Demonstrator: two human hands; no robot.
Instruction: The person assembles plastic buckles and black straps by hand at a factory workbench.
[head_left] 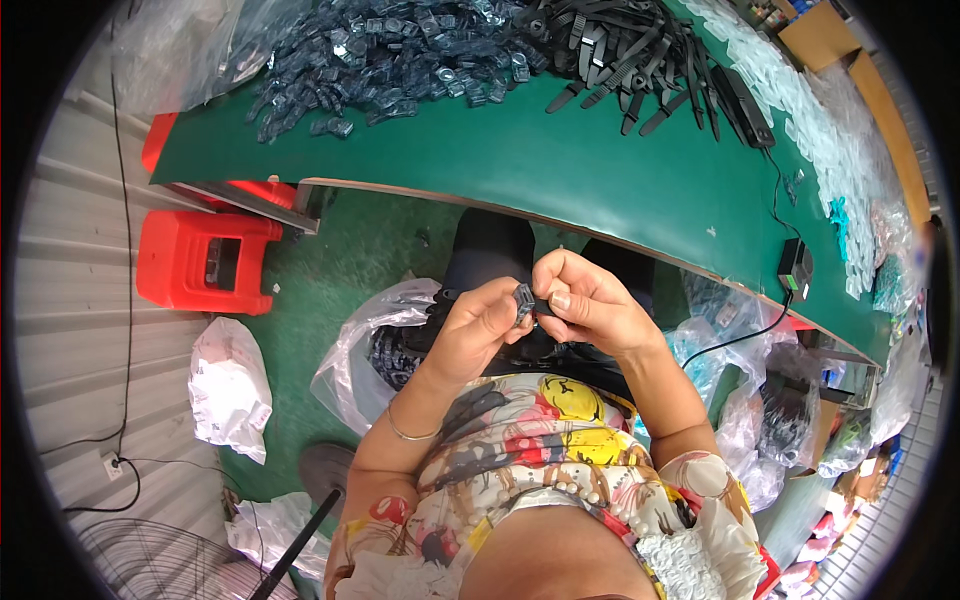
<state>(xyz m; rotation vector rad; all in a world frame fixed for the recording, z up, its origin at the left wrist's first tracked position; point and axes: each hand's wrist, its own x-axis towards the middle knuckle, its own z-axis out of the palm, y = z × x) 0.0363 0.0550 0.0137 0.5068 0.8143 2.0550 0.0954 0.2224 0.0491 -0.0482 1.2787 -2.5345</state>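
Over my lap, my left hand (472,330) pinches a small dark see-through plastic watch case (523,301). Close against it on the right, my right hand (598,308) is closed on a black strap (543,307), with its thumb and forefinger pressed together. The case and the strap end meet between my fingertips; whether they are joined I cannot tell. Beyond my hands, on the green table (420,150), lie a heap of similar dark cases (390,60) and, to its right, a heap of black straps (630,60).
Pale clear plastic pieces (840,170) cover the table's right side, beside a black box with a cable (795,265). A red stool (190,262) and a white bag (230,385) stand at left. An open plastic bag of dark pieces (345,345) sits by my legs.
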